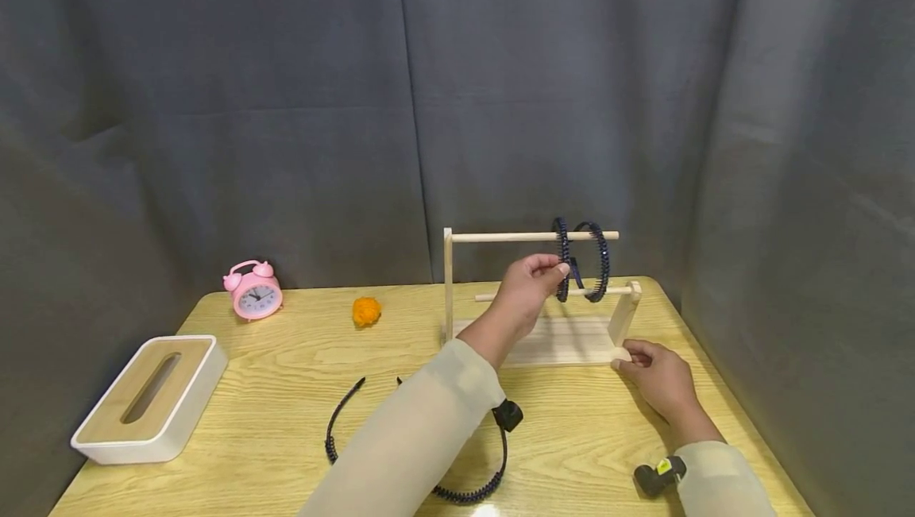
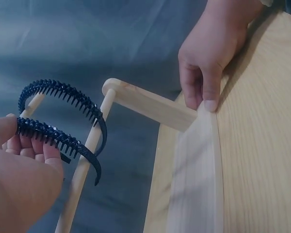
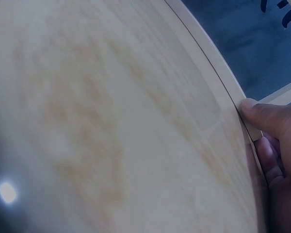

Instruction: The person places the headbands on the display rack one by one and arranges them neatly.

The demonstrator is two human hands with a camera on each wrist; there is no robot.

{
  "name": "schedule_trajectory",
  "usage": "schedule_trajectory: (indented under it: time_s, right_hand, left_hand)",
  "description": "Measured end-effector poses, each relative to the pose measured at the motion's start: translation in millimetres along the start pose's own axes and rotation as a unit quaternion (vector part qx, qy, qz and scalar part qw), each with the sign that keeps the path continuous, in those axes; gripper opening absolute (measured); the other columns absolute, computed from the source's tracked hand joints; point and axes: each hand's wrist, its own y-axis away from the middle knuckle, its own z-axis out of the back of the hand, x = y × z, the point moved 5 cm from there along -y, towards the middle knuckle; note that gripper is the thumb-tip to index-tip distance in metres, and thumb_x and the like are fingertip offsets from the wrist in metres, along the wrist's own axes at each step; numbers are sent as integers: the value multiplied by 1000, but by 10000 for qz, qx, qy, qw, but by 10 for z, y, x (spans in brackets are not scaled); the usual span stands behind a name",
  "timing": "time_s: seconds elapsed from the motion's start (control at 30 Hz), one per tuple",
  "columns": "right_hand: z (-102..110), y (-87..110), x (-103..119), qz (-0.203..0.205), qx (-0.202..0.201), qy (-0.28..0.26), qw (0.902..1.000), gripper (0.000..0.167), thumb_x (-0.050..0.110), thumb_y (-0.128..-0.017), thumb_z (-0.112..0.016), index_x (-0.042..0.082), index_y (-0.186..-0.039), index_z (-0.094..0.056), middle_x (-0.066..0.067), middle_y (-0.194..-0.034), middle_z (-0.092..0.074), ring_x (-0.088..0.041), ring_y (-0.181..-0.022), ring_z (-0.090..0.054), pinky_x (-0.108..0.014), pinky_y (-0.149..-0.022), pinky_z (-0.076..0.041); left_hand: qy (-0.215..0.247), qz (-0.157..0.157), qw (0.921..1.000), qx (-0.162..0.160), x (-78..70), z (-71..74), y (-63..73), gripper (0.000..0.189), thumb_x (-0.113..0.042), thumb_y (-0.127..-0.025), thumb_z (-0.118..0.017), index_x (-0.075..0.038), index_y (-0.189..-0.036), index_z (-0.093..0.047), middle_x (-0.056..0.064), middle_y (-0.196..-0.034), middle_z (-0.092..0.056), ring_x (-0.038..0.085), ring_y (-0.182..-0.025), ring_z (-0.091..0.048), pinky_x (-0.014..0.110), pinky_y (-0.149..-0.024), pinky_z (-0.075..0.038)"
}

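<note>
A wooden rack [image 1: 543, 342] with two rods stands at the back right of the table. Two dark, toothed, beaded headbands hang there. My left hand [image 1: 525, 287] pinches the nearer-left headband [image 1: 562, 231] between thumb and fingers, with its band across the rods. The other headband [image 1: 604, 263] hangs just right of it, nearer the rod ends. In the left wrist view the held headband [image 2: 53, 135] lies in front of the hanging one [image 2: 63, 90]. My right hand [image 1: 658, 378] grips the front right corner of the rack's base, thumb on the edge.
A third headband [image 1: 468, 495] lies on the table, partly hidden under my left forearm. At the left stand a white tissue box [image 1: 160, 437] with a wooden lid and a pink alarm clock [image 1: 257, 299]. An orange crumpled ball [image 1: 366, 311] sits near the back.
</note>
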Motion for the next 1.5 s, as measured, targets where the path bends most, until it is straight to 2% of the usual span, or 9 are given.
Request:
schedule_trajectory:
  time_s: [0.27,0.6,0.8,1.1,1.17,1.23,1.33,1.4,1.5]
  right_hand:
    - [-34,0,40,42,14,-15,10000,55,34,-101,-81,2,-143,-69,-20,-128,-75,-37,-117,-70,-46,-93,-57]
    - [-27,-24,55,115,-93,24,9999,52,32,-100,-82,1,-140,-71,-20,-123,-76,-36,-114,-71,-42,-89,-56]
    - [-9,-26,38,97,-110,43,9999,53,33,-100,-82,2,-141,-71,-19,-124,-76,-36,-115,-71,-45,-91,-56]
    - [26,-4,15,78,-23,29,10000,56,36,-101,-80,2,-144,-68,-22,-130,-75,-40,-119,-70,-55,-99,-56]
    - [30,0,13,97,-12,24,9999,56,36,-101,-80,1,-144,-68,-22,-130,-75,-40,-119,-70,-56,-98,-56]
    - [28,0,11,99,-15,41,9999,56,36,-101,-81,1,-144,-68,-22,-129,-75,-40,-119,-70,-53,-97,-56]
    - [13,-4,7,92,-30,65,9999,56,35,-100,-81,1,-143,-69,-22,-128,-75,-38,-117,-70,-49,-94,-56]
    - [2,-2,13,81,-27,60,9999,55,35,-100,-82,2,-143,-69,-21,-127,-75,-38,-117,-70,-47,-93,-56]
    - [3,-3,18,81,0,25,10000,56,35,-101,-81,2,-143,-69,-21,-128,-75,-38,-117,-70,-47,-93,-57]
  left_hand:
    - [66,-45,10000,42,-7,58,-10,25,-13,-107,-72,0,-129,-70,10,-118,-73,16,-107,-69,37,-110,-58]
    - [68,-142,9999,50,-45,81,24,21,-11,-107,-72,0,-124,-72,3,-103,-71,13,-96,-68,40,-109,-59]
    - [52,-154,9998,109,-47,136,58,19,-13,-107,-72,-2,-122,-73,11,-113,-74,15,-99,-68,46,-115,-55]
    - [190,-163,9997,69,29,254,39,20,-12,-107,-72,1,-122,-72,9,-110,-74,15,-99,-68,35,-106,-59]
    - [177,-149,9997,81,27,253,40,20,-12,-107,-72,0,-123,-72,13,-114,-75,14,-99,-68,35,-105,-60]
    - [-34,-151,9998,89,22,248,56,21,-15,-107,-73,-2,-124,-73,12,-116,-76,15,-101,-70,36,-106,-60]
    - [-789,-302,9964,78,9,227,91,24,-22,-107,-74,-9,-127,-75,7,-121,-76,14,-107,-69,40,-106,-59]
    - [-1366,-464,9895,44,-4,214,127,25,-27,-107,-74,-14,-129,-76,-1,-119,-75,14,-111,-69,41,-105,-59]
    - [-1950,-748,9779,-54,-18,179,145,27,-29,-107,-74,-15,-130,-76,-3,-121,-75,15,-113,-68,39,-102,-59]
